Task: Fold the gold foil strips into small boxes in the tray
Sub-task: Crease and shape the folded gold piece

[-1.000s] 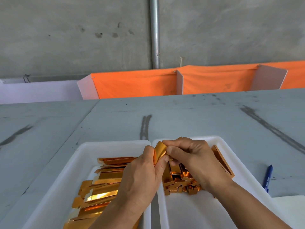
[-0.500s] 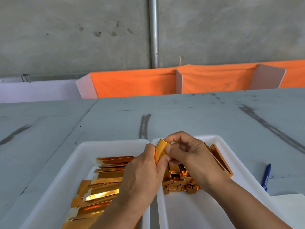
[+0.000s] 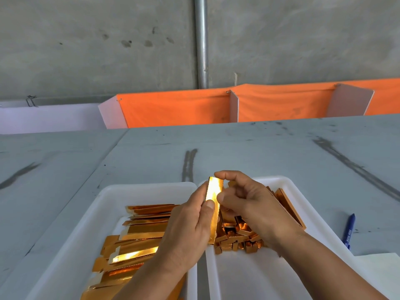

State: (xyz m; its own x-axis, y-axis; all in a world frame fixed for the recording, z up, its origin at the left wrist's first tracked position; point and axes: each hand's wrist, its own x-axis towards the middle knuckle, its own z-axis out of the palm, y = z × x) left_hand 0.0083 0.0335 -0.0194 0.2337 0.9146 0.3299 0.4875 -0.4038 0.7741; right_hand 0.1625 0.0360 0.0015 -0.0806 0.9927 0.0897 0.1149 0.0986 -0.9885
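Fingers of the left hand (image 3: 190,226) clamped on a long shiny gold foil strip (image 3: 213,204), right hand (image 3: 253,204) pinching its top end — strip upright over the gap between two white plastic trays (image 3: 151,185), flat gold strips (image 3: 138,241) left, folded gold boxes (image 3: 236,237) right.

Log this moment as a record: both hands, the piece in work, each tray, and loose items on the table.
left hand: grips the gold foil strip, thumb on its face
right hand: pinches the strip's upper end
strip pose: near upright, above the gap between trays
left tray: flat strips
right tray: folded boxes
table: blue pen beside the right tray
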